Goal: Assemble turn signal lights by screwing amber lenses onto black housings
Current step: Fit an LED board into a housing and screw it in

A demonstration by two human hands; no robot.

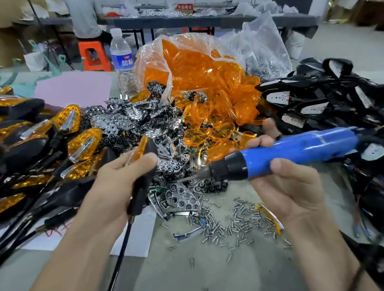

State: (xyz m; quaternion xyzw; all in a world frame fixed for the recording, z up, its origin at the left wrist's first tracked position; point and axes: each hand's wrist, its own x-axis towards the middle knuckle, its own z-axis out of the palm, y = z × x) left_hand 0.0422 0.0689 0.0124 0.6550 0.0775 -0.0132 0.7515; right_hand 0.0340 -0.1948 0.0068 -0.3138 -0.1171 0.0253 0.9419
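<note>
- Left hand (119, 183): fingers + thumb curled round a black housing (149, 166), held up over the table (200, 277), well clear of the piles.
- Housing's long axis is near upright, top leaning a bit to the right; stem end goes down past the palm w/ a black cable (118, 266) hanging off it.
- Amber lens (139, 148) sits on the housing's top left side, seen edge-on, so can't tell if it's seated flush.
- Right hand (285, 187): wrapped round a blue screwdriver (293, 152), thumb on the near side, fingers behind.
- Key relation: screwdriver lies roughly level, bit (189, 178) pointing left at the housing's lower right flank. Bit tip is near but not touching; it's blurred, so can't say if a screw is on it.
- Right hand does the closing move, I'd judge; left only needs to turn the screw hole toward the bit.
- Loose screws (237, 223) lie on the table below + between the hands.
- Spare lenses spill from a plastic bag (202, 73) beyond the hands; finished lights (32, 148) are piled left, bare housings (323, 100) right.
</note>
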